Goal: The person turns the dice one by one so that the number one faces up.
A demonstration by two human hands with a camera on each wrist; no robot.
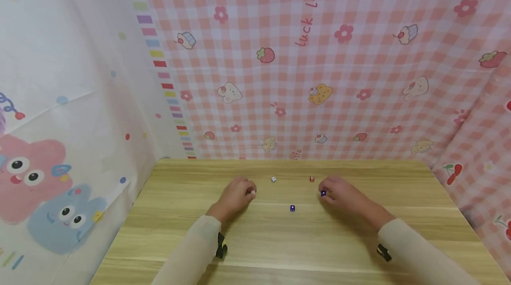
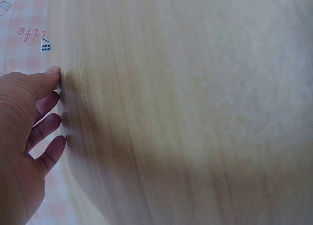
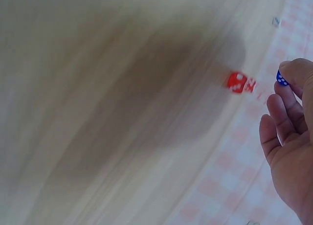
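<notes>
Die [image 1: 253, 192] at six o'clock in the head view is pinched by the left hand [image 1: 234, 194], a blue die [image 1: 323, 193] between four and five by the right hand [image 1: 344, 195], with a white die [image 2: 46, 45] at ten in the left wrist view and a red die [image 3: 236, 82] at two in the right wrist view.

On worktop [image 1: 295, 249], far: left loose die [image 1: 273, 179] and right loose die [image 1: 312, 179], apart. Nearer, midway between: middle loose die [image 1: 292, 208]. Outermost left, in left fingers [image 1: 247, 185]: left held die [image 1: 253, 192]. Outermost right, in right fingers [image 1: 328, 183]: right held die [image 1: 323, 193]. Behind worktop: cloth [image 1: 295, 69].
</notes>
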